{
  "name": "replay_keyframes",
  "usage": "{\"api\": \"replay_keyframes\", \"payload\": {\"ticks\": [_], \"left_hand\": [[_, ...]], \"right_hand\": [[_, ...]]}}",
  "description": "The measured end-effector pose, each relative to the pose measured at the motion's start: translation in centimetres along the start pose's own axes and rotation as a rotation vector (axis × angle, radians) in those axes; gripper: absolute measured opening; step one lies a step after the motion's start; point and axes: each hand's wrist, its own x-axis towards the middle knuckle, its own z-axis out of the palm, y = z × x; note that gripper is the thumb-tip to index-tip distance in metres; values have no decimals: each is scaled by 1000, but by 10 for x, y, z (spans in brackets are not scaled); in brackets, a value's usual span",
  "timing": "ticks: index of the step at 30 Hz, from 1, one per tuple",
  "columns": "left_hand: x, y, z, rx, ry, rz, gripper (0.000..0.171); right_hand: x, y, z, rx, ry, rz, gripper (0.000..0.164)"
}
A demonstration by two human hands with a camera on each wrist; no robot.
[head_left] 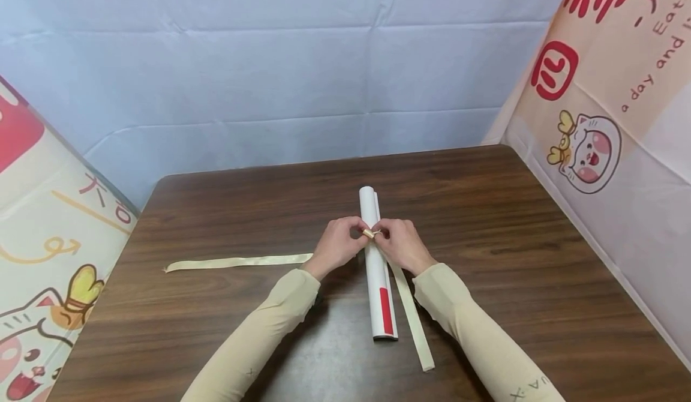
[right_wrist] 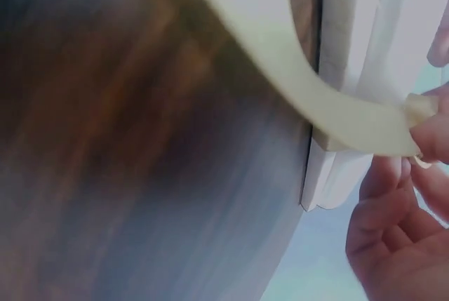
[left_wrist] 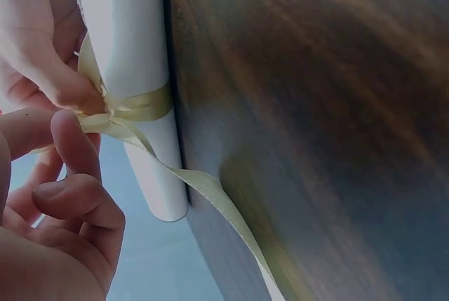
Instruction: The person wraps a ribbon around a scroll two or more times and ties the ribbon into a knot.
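A white paper roll (head_left: 375, 276) with a red patch near its close end lies lengthwise on the table. Pale gold ribbon (left_wrist: 144, 104) circles its middle and gathers at a crossing on top. My left hand (head_left: 339, 241) pinches the ribbon at this crossing between thumb and forefinger. From the other side, my right hand (head_left: 402, 243) pinches the ribbon too, fingertips close to the left ones. A small loop (right_wrist: 421, 108) of ribbon sticks up at the fingers in the right wrist view. The fingertips partly hide the crossing.
One ribbon tail (head_left: 237, 262) stretches left across the brown wooden table (head_left: 243, 216). The other tail (head_left: 412, 321) runs toward the near edge, right of the roll. A pale cloth (head_left: 281, 78) hangs behind the table, with printed cloths (head_left: 604, 120) at the sides.
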Motion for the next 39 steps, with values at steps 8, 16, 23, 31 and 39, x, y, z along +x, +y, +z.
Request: {"api": "replay_keyframes", "payload": {"ticks": [8,16,23,31,39], "left_hand": [[-1,-1,-1,1,-1,-11,10],[-4,-5,-4,-26,11,-36,13],[-4,-5,-5,-130,68,-68,15],[-5,-9,-10,-190,-13,-111,27],[-4,-14,-21,-192,-100,-196,36]], "right_hand": [[0,3,-2,48,13,1,15],[-2,5,-12,115,-19,54,22],[1,10,-21,37,-71,-16,13],[0,17,-28,8,-136,-79,9],[-2,23,-35,-8,-158,-13,10]]}}
